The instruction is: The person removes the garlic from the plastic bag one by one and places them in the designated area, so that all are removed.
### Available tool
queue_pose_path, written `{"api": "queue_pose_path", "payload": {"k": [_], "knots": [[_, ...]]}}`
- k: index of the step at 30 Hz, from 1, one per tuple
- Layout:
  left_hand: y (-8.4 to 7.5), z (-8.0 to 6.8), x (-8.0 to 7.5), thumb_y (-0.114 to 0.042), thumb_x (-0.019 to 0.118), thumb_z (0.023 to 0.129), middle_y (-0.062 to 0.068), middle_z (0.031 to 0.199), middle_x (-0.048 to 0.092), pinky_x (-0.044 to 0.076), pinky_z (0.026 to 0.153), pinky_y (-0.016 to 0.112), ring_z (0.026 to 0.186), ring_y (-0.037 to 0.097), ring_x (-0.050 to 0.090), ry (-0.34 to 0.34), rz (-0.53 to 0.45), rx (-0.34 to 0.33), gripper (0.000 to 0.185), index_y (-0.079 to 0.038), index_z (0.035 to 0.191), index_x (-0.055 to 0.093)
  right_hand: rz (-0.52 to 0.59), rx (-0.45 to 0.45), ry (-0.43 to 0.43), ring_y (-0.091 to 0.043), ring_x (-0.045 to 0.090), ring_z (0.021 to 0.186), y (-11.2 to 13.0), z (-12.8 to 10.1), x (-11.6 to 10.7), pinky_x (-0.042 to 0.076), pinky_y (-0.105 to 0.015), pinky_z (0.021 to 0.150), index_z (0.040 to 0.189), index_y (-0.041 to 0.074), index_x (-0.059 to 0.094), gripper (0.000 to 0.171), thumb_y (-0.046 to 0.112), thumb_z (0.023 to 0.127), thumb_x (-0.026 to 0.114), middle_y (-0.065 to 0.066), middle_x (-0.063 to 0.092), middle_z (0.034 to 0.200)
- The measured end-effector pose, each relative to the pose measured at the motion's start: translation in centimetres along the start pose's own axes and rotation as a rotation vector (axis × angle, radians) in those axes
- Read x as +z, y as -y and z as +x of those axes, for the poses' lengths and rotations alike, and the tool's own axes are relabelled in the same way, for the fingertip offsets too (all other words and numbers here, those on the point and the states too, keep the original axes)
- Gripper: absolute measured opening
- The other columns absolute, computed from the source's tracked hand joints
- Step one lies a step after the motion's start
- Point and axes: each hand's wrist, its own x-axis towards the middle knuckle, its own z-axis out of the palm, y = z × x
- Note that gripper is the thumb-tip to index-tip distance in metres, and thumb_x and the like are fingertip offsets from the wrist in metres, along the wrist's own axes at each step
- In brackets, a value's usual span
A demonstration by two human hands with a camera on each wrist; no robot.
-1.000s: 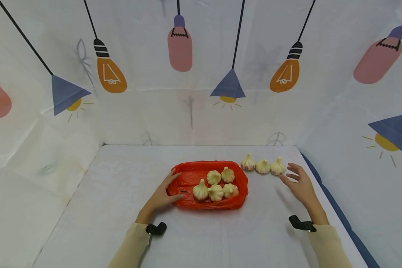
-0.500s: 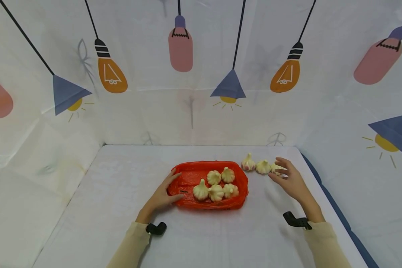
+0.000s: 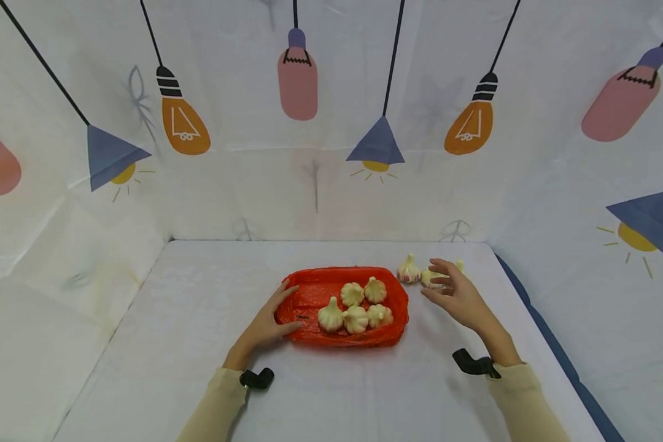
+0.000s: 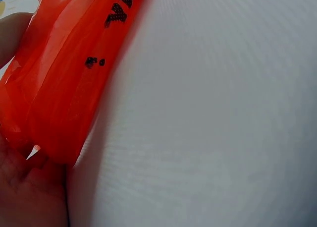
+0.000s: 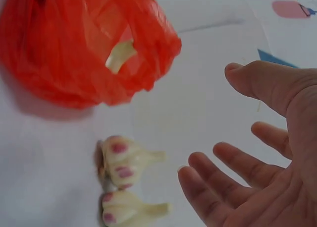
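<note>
A red plastic bag lies open at the middle of the white table, with several garlic bulbs inside. My left hand grips the bag's left end, thumb on the near side and fingers on the far rim; the left wrist view shows the red bag pressed against the left hand. My right hand hovers, fingers spread, over loose garlic bulbs right of the bag. In the right wrist view the right hand holds nothing, and two bulbs lie just beyond its fingertips.
Printed white cloth walls close in the table at the back and both sides. A dark blue strip runs along the table's right edge. A third loose bulb peeks out behind my right hand.
My right hand has moved left, from beside the rightmost loose bulb to above the middle one, and now covers part of the row. The left hand and the bag have stayed put.
</note>
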Motion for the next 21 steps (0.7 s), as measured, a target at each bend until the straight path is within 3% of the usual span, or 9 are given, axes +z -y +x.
{"api": "queue_pose_path", "payload": {"k": [6, 13, 21], "knots": [[0.0, -0.1, 0.1, -0.034, 0.083, 0.086, 0.005, 0.174, 0.014, 0.014, 0.125, 0.067, 0.160, 0.037, 0.010, -0.002, -0.015, -0.016, 0.087, -0.020, 0.160, 0.039, 0.006, -0.004, 0.050, -0.048, 0.058, 0.128, 1.4, 0.7, 1.2, 0.053, -0.060, 0.101, 0.155, 0.011, 0.038, 0.069, 0.025, 0.097, 0.074, -0.026, 0.050, 0.150], [-0.1, 0.0, 0.1, -0.035, 0.084, 0.086, 0.005, 0.174, 0.013, 0.014, 0.123, 0.068, 0.160, 0.038, 0.010, -0.003, -0.027, -0.017, 0.088, -0.020, 0.160, 0.039, 0.038, -0.085, 0.111, -0.043, 0.062, 0.125, 2.9, 1.4, 2.8, 0.053, -0.059, 0.102, 0.153, 0.012, 0.042, 0.068, 0.026, 0.095, 0.076, -0.022, 0.054, 0.147], [-0.2, -0.1, 0.1, -0.033, 0.084, 0.086, 0.005, 0.174, 0.013, 0.013, 0.124, 0.068, 0.160, 0.038, 0.009, -0.003, -0.029, -0.024, 0.088, -0.021, 0.160, 0.039, -0.026, -0.108, 0.167, -0.040, 0.062, 0.124, 4.3, 2.1, 4.6, 0.054, -0.059, 0.101, 0.152, 0.015, 0.044, 0.068, 0.025, 0.094, 0.077, -0.021, 0.054, 0.149]]}}
